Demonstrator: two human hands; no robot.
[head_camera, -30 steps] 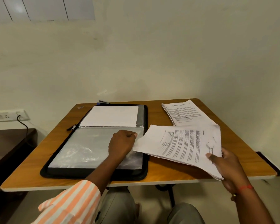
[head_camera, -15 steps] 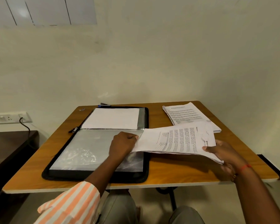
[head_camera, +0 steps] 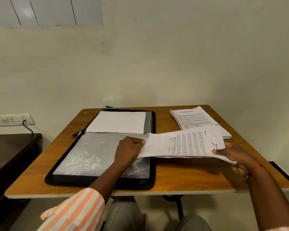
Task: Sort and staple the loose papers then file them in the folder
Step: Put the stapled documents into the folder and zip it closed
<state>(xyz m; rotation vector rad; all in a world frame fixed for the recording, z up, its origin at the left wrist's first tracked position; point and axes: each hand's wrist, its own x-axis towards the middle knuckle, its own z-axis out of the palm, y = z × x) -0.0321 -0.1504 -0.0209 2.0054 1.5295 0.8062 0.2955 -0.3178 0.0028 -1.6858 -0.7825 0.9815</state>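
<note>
Sliding a paper set (head_camera: 182, 144) into the folder (head_camera: 100, 182)
Left hand (head_camera: 128, 148), fingers curled, pinched the clear sleeve (head_camera: 90, 152) at its right-hand mouth; right hand (head_camera: 232, 153) clamped thumb-over-fingers on the set's outer end, just above the table (head_camera: 198, 177). The mouth wanted lifting wide and the sheets held flat and square, lest corners snagged

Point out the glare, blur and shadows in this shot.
Head view: bright glare patches sit on the folder's clear plastic sleeve; the right hand is motion-blurred along its lower edge; the held papers throw a soft shadow on the table; their print is too soft to read.
</note>
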